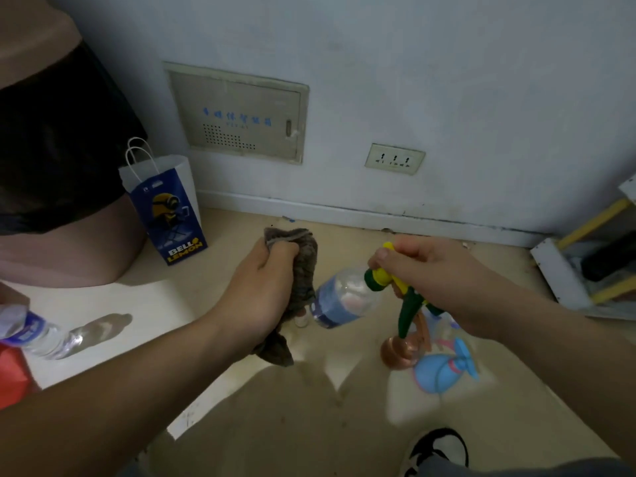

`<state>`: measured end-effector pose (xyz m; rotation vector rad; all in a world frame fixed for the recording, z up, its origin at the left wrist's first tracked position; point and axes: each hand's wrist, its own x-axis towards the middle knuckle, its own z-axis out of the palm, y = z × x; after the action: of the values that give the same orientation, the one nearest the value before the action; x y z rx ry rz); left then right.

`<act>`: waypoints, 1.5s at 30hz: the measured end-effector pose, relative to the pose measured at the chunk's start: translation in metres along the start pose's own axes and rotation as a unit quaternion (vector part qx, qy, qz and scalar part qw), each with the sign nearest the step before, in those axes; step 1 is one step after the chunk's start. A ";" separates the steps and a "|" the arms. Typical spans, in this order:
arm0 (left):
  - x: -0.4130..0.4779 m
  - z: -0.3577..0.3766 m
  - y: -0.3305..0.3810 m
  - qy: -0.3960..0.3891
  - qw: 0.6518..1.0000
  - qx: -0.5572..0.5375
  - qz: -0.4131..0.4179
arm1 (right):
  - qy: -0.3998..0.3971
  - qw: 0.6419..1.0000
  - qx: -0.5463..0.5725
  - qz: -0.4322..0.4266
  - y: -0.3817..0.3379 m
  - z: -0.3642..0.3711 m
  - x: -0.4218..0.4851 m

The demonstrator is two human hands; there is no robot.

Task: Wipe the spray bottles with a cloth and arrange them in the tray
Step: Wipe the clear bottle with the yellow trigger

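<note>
My right hand (430,280) grips the green and yellow trigger head of a clear spray bottle (344,297) with a blue label, held tilted in the air with its base towards the left. My left hand (261,294) holds a bunched grey cloth (303,266) right beside the bottle's base. Below them on the floor lie a copper-coloured spray bottle (399,352) and a blue fan-shaped sprayer (444,370). A small white bottle (302,320) stands on the floor behind the cloth. No tray is clearly visible.
A clear water bottle (38,333) lies at the left on a white surface (113,304), beside something red (12,376). A blue paper bag (168,208) stands near the wall. A white and yellow rack (581,263) is at right. My shoe (437,449) is below.
</note>
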<state>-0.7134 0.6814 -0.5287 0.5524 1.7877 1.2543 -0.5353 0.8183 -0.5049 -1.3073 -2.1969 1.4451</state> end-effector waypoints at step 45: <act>0.020 0.024 -0.052 0.020 0.945 0.127 0.302 | 0.014 0.999 0.037 -0.008 -0.011 0.020 -0.015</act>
<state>-0.6977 0.6881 -0.5870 1.3058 1.8938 1.4399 -0.5446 0.7926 -0.5020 -1.2745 -2.1106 1.4767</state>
